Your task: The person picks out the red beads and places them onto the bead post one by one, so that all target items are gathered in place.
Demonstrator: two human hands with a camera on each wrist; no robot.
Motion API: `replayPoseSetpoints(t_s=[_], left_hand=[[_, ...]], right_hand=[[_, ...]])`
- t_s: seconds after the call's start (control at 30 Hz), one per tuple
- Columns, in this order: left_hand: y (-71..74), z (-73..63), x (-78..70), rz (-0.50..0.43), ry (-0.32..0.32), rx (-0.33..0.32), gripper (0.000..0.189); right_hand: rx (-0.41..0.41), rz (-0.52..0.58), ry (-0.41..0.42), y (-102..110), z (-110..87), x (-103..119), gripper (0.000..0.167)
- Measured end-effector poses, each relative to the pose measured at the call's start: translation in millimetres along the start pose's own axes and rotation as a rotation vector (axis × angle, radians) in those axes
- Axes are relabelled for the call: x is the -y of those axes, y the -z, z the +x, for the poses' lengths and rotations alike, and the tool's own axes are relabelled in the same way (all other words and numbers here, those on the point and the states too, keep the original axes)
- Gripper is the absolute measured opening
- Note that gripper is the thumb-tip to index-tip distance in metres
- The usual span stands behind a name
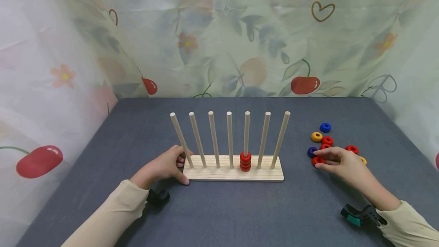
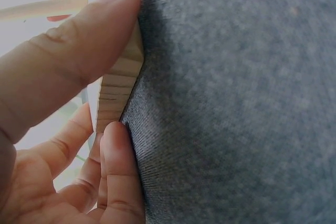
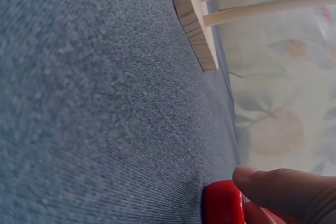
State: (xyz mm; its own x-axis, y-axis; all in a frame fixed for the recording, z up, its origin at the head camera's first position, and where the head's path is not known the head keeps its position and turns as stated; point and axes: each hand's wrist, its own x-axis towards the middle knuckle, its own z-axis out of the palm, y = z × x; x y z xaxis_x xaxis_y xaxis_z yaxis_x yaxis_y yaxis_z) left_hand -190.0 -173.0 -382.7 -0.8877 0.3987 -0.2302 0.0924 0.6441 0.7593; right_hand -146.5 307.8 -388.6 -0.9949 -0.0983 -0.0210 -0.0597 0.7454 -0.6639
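A wooden peg stand (image 1: 209, 174) with several upright pegs sits mid-table. Three red rings (image 1: 245, 162) are stacked on its third peg from the right. My left hand (image 1: 162, 166) grips the left end of the base, thumb at the front corner and fingers behind; the left wrist view shows the thumb (image 2: 79, 40) over the wood's end (image 2: 118, 90). Off to the right, my right hand (image 1: 346, 165) pinches a red ring (image 1: 318, 161) at the table surface. In the right wrist view the thumb lies against that red ring (image 3: 223, 203), the other fingers mostly hidden.
Around the right hand lie loose rings: a blue ring (image 1: 325, 127), a yellow ring (image 1: 316, 137), a dark blue ring (image 1: 312, 151) and several red ones, such as the red ring (image 1: 352, 149). A patterned cloth (image 1: 219, 48) hangs behind the grey table (image 1: 219, 212).
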Motion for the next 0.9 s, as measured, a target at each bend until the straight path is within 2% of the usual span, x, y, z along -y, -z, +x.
replayPoseSetpoints(t_s=[0.37, 0.9], left_hand=[[0.1, 1.5, 2.6, 0.003, 0.000, 0.003, 0.074], [0.5, 1.0, 2.5, 0.017, -0.001, 0.007, 0.074]], right_hand=[[0.022, -0.050, -0.006, -2.7, 1.8, -1.1, 0.043], [0.035, -0.065, -0.013, -4.4, 1.9, -0.9, 0.041]])
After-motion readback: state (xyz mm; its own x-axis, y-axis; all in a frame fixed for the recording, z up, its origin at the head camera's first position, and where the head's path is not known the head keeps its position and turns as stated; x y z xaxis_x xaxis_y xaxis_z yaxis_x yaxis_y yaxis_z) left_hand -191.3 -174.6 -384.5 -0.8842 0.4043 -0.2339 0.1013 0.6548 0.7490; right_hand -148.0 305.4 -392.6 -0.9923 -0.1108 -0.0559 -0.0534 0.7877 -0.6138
